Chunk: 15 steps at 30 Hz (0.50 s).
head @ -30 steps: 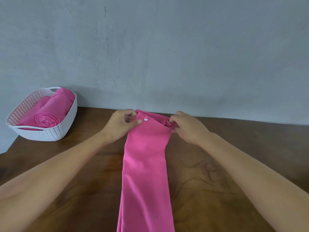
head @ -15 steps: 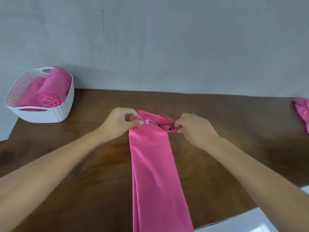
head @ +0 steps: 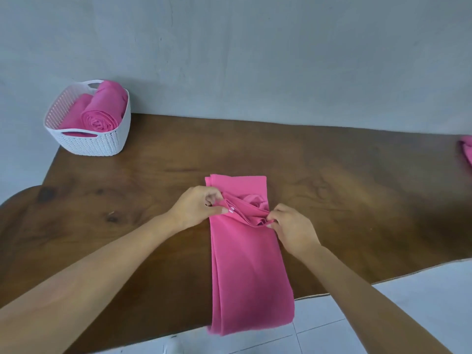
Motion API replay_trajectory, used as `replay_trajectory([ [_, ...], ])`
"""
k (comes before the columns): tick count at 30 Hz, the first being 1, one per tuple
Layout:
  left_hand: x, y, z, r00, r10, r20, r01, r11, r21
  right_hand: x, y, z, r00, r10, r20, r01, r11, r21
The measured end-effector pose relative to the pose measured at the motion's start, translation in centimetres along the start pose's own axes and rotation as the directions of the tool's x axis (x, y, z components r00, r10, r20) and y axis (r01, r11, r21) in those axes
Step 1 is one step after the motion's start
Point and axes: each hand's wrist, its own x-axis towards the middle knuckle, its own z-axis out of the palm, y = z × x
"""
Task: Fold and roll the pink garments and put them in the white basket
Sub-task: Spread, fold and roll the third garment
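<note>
The near end of the long, narrow-folded pink garment [head: 245, 264] droops over the near edge of the wooden table [head: 127, 200], above a pale tiled floor [head: 383, 315]. The strip runs away from the person and lies flat on the wood. Midway along it, the left hand [head: 196, 209] pinches the left side of a raised fold between thumb and curled fingers, and the right hand [head: 291, 226] pinches the right side the same way, its fingertips tucked into the cloth. Gripping both edges level probably keeps the layers square while the far end is turned back toward the person, which looks like the start of the roll. Beyond the hands, the doubled-over far part lies flat with bunched layers showing in the opening; how many layers there are cannot be made out, and small pale dots by the left thumb may be snaps or nails. At the far left corner stands the white basket [head: 94, 144], touching the wall [head: 255, 60], with two rolled pink garments [head: 102, 116] inside, one partly hidden behind the other. At the far right, a second pink garment [head: 466, 152] is cut off by the frame.
</note>
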Motion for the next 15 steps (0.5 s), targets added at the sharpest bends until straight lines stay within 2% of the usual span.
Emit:
replay_trajectory([
  [5, -4.8, 1.7, 2.7, 0.999, 0.032, 0.013, -0.033, 0.997, 0.075, -4.4, 1.0, 0.6, 0.998, -0.058, -0.009, 0.058, 0.997, 0.04],
  [15, -16.1, 6.8, 9.8, 0.998, -0.062, -0.025, 0.065, 0.992, 0.107, -16.4, 3.1, 1.6, 0.988, -0.152, -0.039, 0.155, 0.983, 0.094],
])
